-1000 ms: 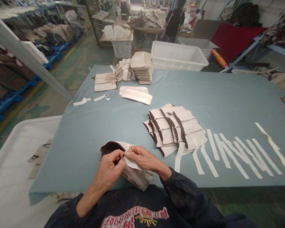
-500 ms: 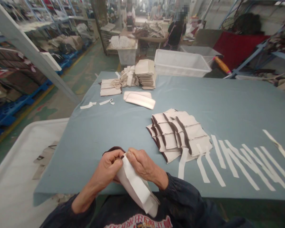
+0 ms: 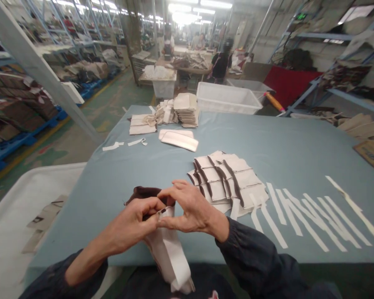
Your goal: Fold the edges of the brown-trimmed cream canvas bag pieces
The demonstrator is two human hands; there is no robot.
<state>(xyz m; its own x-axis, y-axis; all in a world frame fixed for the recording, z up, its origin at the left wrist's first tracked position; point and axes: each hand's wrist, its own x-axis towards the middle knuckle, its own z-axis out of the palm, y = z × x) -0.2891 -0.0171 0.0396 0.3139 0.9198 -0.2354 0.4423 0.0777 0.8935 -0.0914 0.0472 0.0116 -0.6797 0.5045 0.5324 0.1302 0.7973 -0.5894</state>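
Note:
Between my hands is a beige fabric piece (image 3: 158,245) with a dark brown edge, and a white strip (image 3: 176,257) lies along it and hangs toward my lap. My left hand (image 3: 132,222) pinches the piece near its upper edge, thumb against fingers. Across from it, my right hand (image 3: 190,205) grips the same edge between thumb and curled fingers, around a small dark mark. Part of the brown edge is hidden behind my fingers. Just beyond my right hand lies a fanned pile of beige pieces with brown edging (image 3: 218,178).
Loose white strips (image 3: 299,211) are spread on the blue-green table (image 3: 118,178). Pale oblong panels (image 3: 179,141) and a stack of beige pieces (image 3: 186,110) lie farther back. A white bin (image 3: 59,178) stands at the left, a clear plastic tub (image 3: 227,97) behind, and a person (image 3: 220,66) beyond.
Both hands and the fabric piece have shifted slightly left. My right hand's fingers have lifted and spread more over the edge, and more brown fabric shows. The view has tilted up.

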